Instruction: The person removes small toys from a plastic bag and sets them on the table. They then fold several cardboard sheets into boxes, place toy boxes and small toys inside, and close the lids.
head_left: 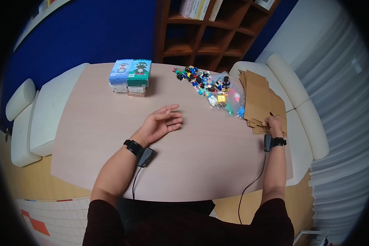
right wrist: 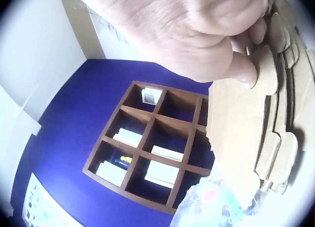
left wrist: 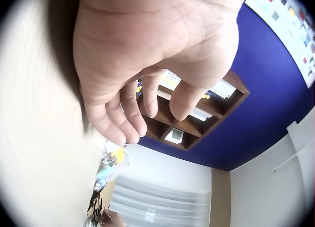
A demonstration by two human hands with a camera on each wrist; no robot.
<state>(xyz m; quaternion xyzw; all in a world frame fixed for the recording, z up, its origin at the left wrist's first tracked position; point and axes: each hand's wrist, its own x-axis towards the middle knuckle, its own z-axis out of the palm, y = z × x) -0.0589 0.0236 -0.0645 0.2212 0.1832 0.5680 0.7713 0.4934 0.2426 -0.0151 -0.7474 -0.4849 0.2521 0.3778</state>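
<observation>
At the table's right edge lies a stack of flat brown cardboard pieces (head_left: 263, 96) with rounded tabs (right wrist: 268, 153). My right hand (head_left: 276, 124) is at the near end of this stack. In the right wrist view, its thumb (right wrist: 243, 72) lies against the face of one piece, the other fingers curled behind and partly hidden, pinching the cardboard. My left hand (head_left: 163, 123) is over the middle of the table, palm turned inward, fingers loosely bent and holding nothing. Left of the cardboard spreads a pile of small colourful toy figures (head_left: 207, 84), some in clear plastic bags (head_left: 235, 96).
Blue and green toy boxes (head_left: 139, 73) stand stacked at the table's back left. White padded seats (head_left: 55, 112) flank the table (head_left: 184, 164) on both sides. A wooden shelf (head_left: 201, 35) with books is behind it. Cables (head_left: 250, 184) run from both wrist cameras.
</observation>
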